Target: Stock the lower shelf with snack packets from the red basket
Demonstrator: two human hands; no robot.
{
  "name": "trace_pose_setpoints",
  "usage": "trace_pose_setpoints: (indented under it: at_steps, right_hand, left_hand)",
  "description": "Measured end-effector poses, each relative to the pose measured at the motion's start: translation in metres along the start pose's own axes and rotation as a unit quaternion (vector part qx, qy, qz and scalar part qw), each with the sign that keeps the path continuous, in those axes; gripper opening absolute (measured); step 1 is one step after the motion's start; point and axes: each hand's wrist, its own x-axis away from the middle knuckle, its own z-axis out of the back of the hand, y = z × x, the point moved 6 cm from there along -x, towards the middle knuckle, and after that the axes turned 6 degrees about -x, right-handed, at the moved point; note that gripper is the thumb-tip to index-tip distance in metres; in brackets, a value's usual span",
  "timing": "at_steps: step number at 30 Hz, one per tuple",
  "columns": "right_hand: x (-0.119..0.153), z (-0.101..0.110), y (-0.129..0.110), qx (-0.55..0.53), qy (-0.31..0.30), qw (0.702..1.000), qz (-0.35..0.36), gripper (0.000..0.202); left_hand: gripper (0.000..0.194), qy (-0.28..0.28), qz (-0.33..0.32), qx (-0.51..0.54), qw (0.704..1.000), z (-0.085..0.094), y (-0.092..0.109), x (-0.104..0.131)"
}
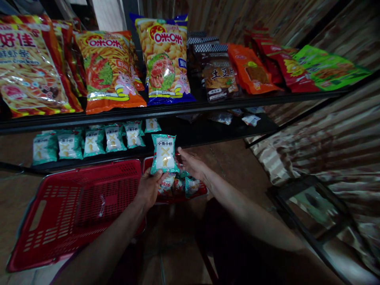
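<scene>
1. the left hand (151,185) grasps a teal-and-white snack bag (165,155) by its lower edge; the right hand (191,163) is loose, its fingers just beside the bag's right side.
2. the bag is above the right red basket (204,192), near the black lower shelf (187,137).
3. it looks light, puffy and slick, probably crushable inside; the crimped end seams seem the safest hold.
4. the room is dim, with tiled floor (237,163) and creased wall covering (323,134).
</scene>
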Motion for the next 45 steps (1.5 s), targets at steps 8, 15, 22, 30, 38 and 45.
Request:
trace_pose_setpoints:
  at_steps: [8,15,22,30,38,45]
  right_hand:
    - [0.020,-0.021,0.010,-0.017,-0.132,0.991,0.000,0.043]
    - [0.018,-0.012,0.006,0.013,-0.103,0.994,0.036,0.044]
    - [0.019,-0.013,0.011,0.090,-0.135,0.987,0.007,0.046]
    - [0.025,-0.017,0.016,0.179,-0.203,0.962,-0.038,0.044]
    - [0.017,-0.009,0.021,0.139,-0.155,0.977,-0.053,0.052]
    - [0.010,0.000,0.019,0.058,-0.059,0.996,0.015,0.039]
  left_hand:
    - [0.035,-0.013,-0.019,0.008,1.000,-0.016,0.001,-0.004]
    - [0.045,-0.051,-0.007,-0.158,0.986,-0.011,0.009,-0.007]
    - [0.043,-0.046,-0.068,-0.074,0.994,-0.016,0.054,-0.016]
    - [0.025,0.003,-0.053,-0.104,0.993,0.009,0.073,-0.029]
    - [0.016,0.050,-0.091,-0.138,0.985,0.015,0.079,-0.024]
    - [0.016,0.114,-0.117,-0.088,0.983,0.025,0.077,-0.031]
